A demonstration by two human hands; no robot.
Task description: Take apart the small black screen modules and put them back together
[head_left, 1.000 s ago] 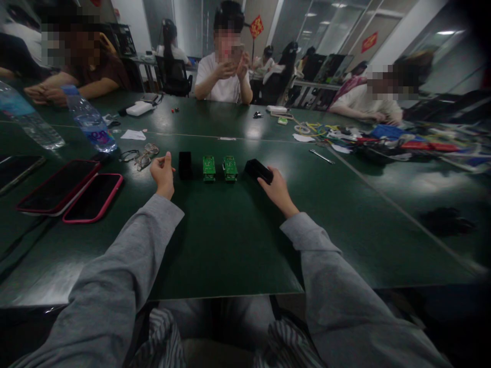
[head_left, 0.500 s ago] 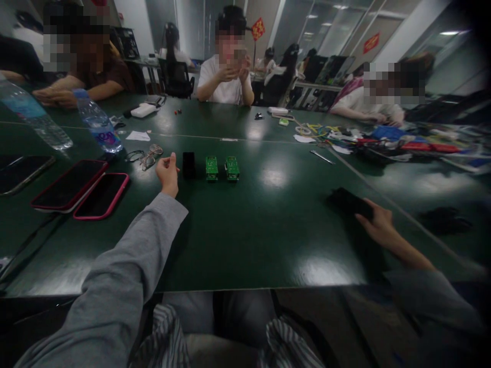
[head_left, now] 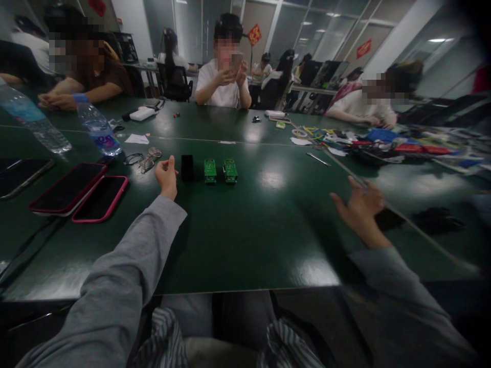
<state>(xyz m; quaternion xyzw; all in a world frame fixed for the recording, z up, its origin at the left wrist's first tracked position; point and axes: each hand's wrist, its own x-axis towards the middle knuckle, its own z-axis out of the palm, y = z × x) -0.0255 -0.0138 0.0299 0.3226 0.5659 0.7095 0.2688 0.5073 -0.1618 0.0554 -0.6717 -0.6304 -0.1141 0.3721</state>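
Out on the right side of the bench (head_left: 264, 240), the right grip (head_left: 362, 207) is spread wide, thumb well clear of the fingers, hand a little blurred, nothing seen between them! Just beside it, partly hidden by the hand, lies a dark piece (head_left: 390, 219), near black, its outline too murky to read, with a black bundle (head_left: 440, 220) just past it. Over to the left grip (head_left: 166, 176): fingers curled in, thumb up, and whether anything sits inside that curl, I cannot tell. Right next to it, the black case (head_left: 187, 168), slim, straight-sided, plain and so dark that any opening is lost to view. And here are the lookers, side by side mid-bench, a narrow gap between them: the left circuit board (head_left: 210, 171) and the right circuit board (head_left: 230, 171), both vivid green, oblong, flecked with pale markings and small parts, lighter fittings along the near ends. Beyond the left grip, glasses (head_left: 150, 159); nearer the bench's left edge, a pink-rimmed phone (head_left: 100, 199).
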